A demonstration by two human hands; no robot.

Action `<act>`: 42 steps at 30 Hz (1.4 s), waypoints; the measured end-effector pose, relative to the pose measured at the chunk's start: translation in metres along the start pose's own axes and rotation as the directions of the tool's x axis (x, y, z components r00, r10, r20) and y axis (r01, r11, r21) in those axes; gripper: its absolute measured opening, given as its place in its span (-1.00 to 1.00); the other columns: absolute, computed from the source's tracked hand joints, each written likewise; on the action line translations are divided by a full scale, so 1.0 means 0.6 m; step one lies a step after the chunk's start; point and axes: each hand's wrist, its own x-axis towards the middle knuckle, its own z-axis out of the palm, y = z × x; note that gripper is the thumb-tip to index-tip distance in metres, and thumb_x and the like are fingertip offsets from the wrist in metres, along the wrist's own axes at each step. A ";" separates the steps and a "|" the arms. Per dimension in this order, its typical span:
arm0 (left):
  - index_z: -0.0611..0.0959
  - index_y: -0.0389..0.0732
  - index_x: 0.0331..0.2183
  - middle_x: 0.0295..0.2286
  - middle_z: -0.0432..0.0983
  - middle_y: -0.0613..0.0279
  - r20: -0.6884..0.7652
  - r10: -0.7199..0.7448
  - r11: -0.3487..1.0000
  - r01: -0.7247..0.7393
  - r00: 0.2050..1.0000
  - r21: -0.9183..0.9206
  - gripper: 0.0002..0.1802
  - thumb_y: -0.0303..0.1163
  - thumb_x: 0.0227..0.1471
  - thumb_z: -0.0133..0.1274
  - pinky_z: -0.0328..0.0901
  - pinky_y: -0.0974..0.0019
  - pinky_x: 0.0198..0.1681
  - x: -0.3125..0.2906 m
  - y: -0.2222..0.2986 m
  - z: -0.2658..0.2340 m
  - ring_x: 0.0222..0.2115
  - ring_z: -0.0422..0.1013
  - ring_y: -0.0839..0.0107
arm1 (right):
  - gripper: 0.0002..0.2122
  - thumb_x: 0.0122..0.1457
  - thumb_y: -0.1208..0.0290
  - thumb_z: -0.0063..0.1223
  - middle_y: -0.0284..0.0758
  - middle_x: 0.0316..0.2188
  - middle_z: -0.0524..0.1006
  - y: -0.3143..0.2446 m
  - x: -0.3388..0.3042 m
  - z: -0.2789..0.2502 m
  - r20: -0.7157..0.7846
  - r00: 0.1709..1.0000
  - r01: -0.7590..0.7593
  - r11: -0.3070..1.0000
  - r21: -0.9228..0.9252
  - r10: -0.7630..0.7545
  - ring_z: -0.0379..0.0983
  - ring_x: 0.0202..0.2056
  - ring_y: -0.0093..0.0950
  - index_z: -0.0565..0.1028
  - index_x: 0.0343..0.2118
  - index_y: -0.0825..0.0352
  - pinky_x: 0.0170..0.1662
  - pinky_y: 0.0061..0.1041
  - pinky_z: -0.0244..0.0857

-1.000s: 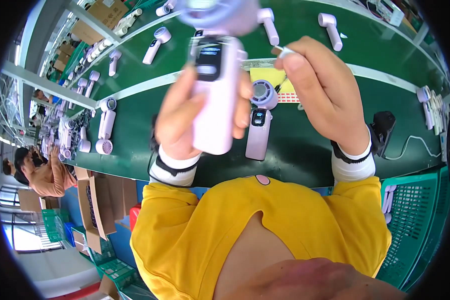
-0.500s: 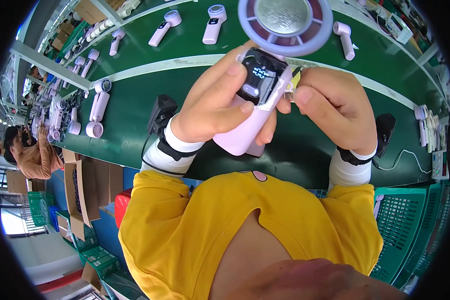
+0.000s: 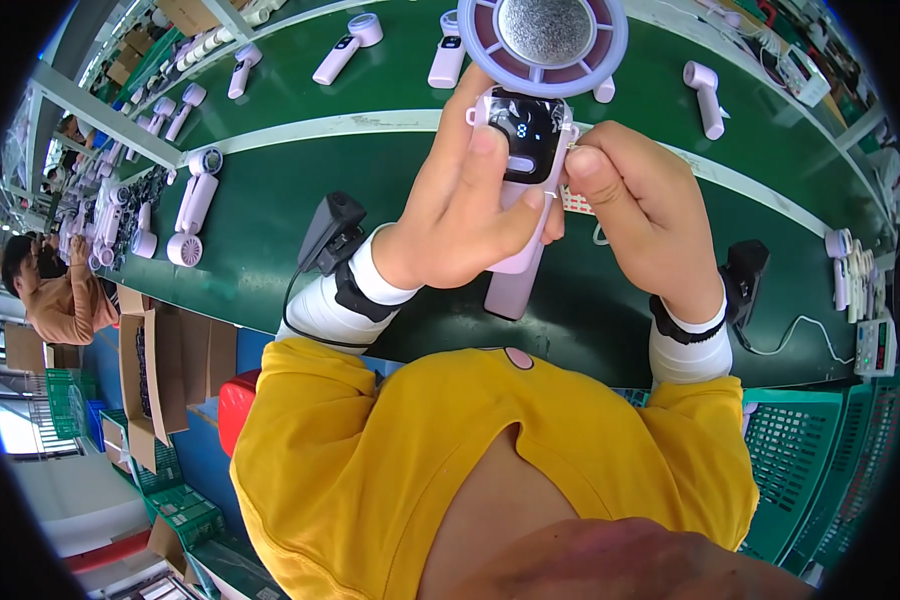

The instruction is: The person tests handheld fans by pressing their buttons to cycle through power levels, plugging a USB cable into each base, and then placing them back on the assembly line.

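My left hand (image 3: 445, 220) is closed round a lilac handheld fan (image 3: 515, 225), its thumb lying on the edge of the black display (image 3: 527, 130), which is lit. The fan's round head (image 3: 545, 40) points away, with a silvery disc in its middle. My right hand (image 3: 645, 215) has its thumb and forefinger pinched together against the fan's right side; what they hold is hidden. Below those fingers a small white piece with a red pattern (image 3: 577, 200) shows in part. Under the held fan, a second lilac handle (image 3: 515, 290) sticks out over the green table.
More lilac fans (image 3: 195, 205) lie at the left, and several stand along the far belt (image 3: 350, 48). At the right are white parts (image 3: 850, 275), a small meter box (image 3: 875, 347) and a green crate (image 3: 790, 450). A co-worker (image 3: 65, 290) sits far left beside an open carton (image 3: 160, 370).
The fan has turned more upright and shifted slightly left. Its display shows different lit signs. My right hand has moved left along with it, and the yellow bit by its fingertips is out of sight.
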 end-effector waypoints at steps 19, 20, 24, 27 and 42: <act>0.29 -0.18 -0.13 -0.38 0.35 0.06 -0.222 0.217 0.906 -0.281 0.950 -0.316 -0.51 -0.13 -0.05 0.00 0.28 0.26 -0.39 -0.069 0.111 -0.070 -0.47 0.35 0.28 | -0.84 0.12 0.44 -0.10 -0.46 -0.46 0.42 -0.037 -0.015 -0.080 -0.366 0.926 -0.076 0.995 0.069 0.096 0.15 -0.52 -0.75 0.45 -0.39 0.43 -0.44 -0.81 -0.02; 0.31 -0.16 -0.15 -0.35 0.33 0.09 -0.247 0.228 0.911 -0.296 0.942 -0.287 -0.53 -0.17 -0.08 0.02 0.26 0.29 -0.38 -0.067 0.118 -0.081 -0.43 0.33 0.30 | -0.84 0.12 0.44 -0.10 -0.45 -0.45 0.43 -0.031 -0.016 -0.081 -0.431 0.900 -0.064 0.998 0.024 0.068 0.13 -0.53 -0.76 0.45 -0.38 0.43 -0.44 -0.81 -0.03; 0.38 -0.08 -0.20 -0.25 0.27 0.24 -0.417 0.289 0.922 -0.368 0.862 -0.121 -0.57 -0.33 -0.20 0.10 0.19 0.39 -0.33 -0.067 0.168 -0.086 -0.29 0.25 0.40 | -0.82 0.13 0.42 -0.12 -0.44 -0.48 0.42 -0.027 -0.028 -0.099 -0.527 0.849 -0.110 0.990 -0.086 0.048 0.09 -0.56 -0.76 0.46 -0.35 0.43 -0.46 -0.81 -0.07; 0.35 -0.17 -0.17 -0.23 0.28 0.10 -0.130 0.486 0.795 -0.499 0.864 -0.346 -0.59 -0.32 -0.12 0.02 0.21 0.40 -0.33 -0.052 0.128 -0.092 -0.31 0.27 0.38 | -0.81 0.13 0.42 -0.13 -0.44 -0.53 0.38 -0.029 -0.028 -0.109 -0.604 0.797 -0.083 0.994 -0.078 0.019 0.06 -0.57 -0.76 0.44 -0.31 0.44 -0.48 -0.80 -0.11; 0.42 -0.50 -0.33 -0.38 0.41 -0.11 -0.176 -0.514 0.704 0.530 0.840 0.473 -0.58 -0.41 -0.27 0.08 0.26 0.24 -0.32 0.245 -0.441 -0.031 -0.34 0.36 0.11 | -0.73 0.18 0.45 -0.39 -0.46 -0.74 0.08 -0.067 -0.093 -0.187 -0.769 0.636 0.252 0.959 0.126 -0.066 -0.10 -0.67 -0.67 0.39 -0.34 0.51 -0.57 -0.64 -0.22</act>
